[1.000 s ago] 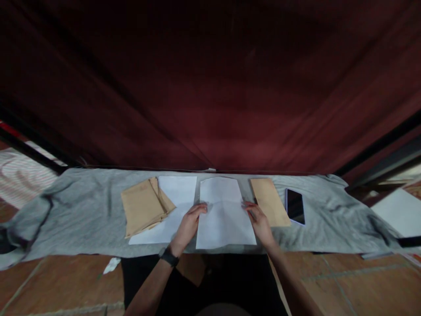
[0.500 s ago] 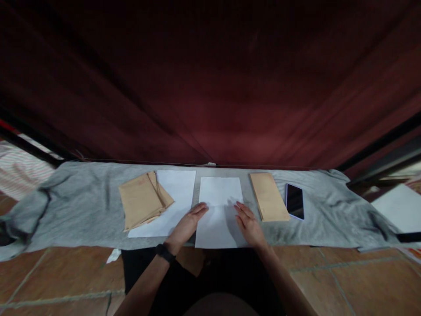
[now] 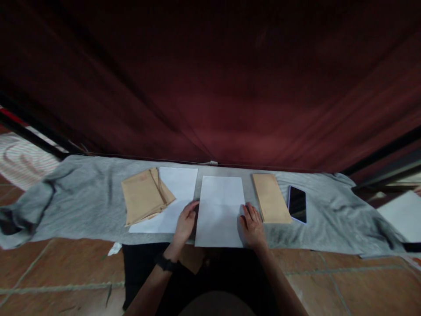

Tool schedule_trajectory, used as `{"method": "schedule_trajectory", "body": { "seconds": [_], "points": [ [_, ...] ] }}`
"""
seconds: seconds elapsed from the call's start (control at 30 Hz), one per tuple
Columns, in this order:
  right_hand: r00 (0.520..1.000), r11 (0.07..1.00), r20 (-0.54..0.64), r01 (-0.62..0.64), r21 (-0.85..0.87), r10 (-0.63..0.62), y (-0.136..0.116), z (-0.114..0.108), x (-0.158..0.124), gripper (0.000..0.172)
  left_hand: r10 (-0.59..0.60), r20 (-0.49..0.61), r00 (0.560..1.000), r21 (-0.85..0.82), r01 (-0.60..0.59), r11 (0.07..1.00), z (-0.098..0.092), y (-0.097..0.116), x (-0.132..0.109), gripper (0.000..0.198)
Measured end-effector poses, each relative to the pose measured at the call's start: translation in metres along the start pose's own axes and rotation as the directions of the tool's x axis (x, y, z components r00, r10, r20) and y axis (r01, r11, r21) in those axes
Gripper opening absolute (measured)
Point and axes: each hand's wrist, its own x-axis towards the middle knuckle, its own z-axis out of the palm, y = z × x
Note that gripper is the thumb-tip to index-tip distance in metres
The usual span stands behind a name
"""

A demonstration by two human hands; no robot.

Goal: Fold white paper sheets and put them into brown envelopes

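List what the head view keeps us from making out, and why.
All in the head view:
Left paper, partly: hidden by brown envelopes.
Print on those envelopes: too small and blurred to read.
Middle paper, underside: hidden by its upper face.
Right hand, palm: hidden by its back.
Striped cloth: cut off by the left edge.

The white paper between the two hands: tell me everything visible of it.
The white paper is rectangular, with no writing that can be made out and a faint line across its middle. It lies flat on the gray cloth, reaching about to the cloth's near edge. The right hand overlaps its right edge; the left hand is beside its left edge, contact unclear.
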Motion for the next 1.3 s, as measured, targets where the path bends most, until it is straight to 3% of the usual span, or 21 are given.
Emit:
{"method": "schedule_trajectory", "body": {
  "seconds": [0.1,0.23,0.43,0.6,0.8,0.87,0.93,1.1,1.3],
  "points": [
    [1.000,1.000,-0.017,-0.009,-0.018,0.008,0.002,0.002,-0.006,0.051,-0.109,-0.033,0.993,-0.053,0.107,0.993,-0.001,-0.005,0.000,0.041],
    [0.999,0.999,-0.038,-0.027,-0.046,0.025,-0.006,0.002,0.000,0.051,-0.059,-0.027,0.998,0.077,0.061,0.995,0.018,-0.003,0.006,0.054],
    [0.995,0.998,-0.083,0.062,-0.015,-0.063,-0.024,-0.003,0.024,0.053,0.049,-0.091,0.995,0.228,-0.027,0.973,0.038,0.001,0.026,0.050],
    [0.993,0.992,0.018,0.121,-0.029,-0.121,-0.046,-0.003,0.036,0.051,0.101,-0.093,0.991,0.278,-0.072,0.958,0.041,-0.001,0.031,0.042],
    [0.982,0.987,0.113,0.154,-0.037,-0.149,-0.054,0.001,0.031,0.049,0.187,-0.071,0.980,0.380,-0.147,0.913,0.034,0.006,0.008,0.041],
    [0.981,0.988,0.126,0.152,-0.032,-0.146,-0.054,0.001,0.031,0.049,0.277,-0.031,0.960,0.512,-0.222,0.830,0.038,0.013,-0.003,0.043],
    [0.980,0.988,0.135,0.150,-0.030,-0.145,-0.053,0.000,0.030,0.050,0.367,0.078,0.927,0.646,-0.327,0.689,0.048,0.017,-0.014,0.045],
    [0.969,0.980,0.161,0.196,-0.029,-0.189,-0.050,-0.002,0.029,0.055,0.413,0.395,0.821,0.654,-0.567,0.501,0.077,0.012,-0.034,0.050],
    [0.964,0.976,0.169,0.215,-0.036,-0.207,-0.047,-0.001,0.030,0.052,0.411,0.471,0.780,0.655,-0.622,0.429,0.070,0.005,-0.037,0.053]
  ]
}}
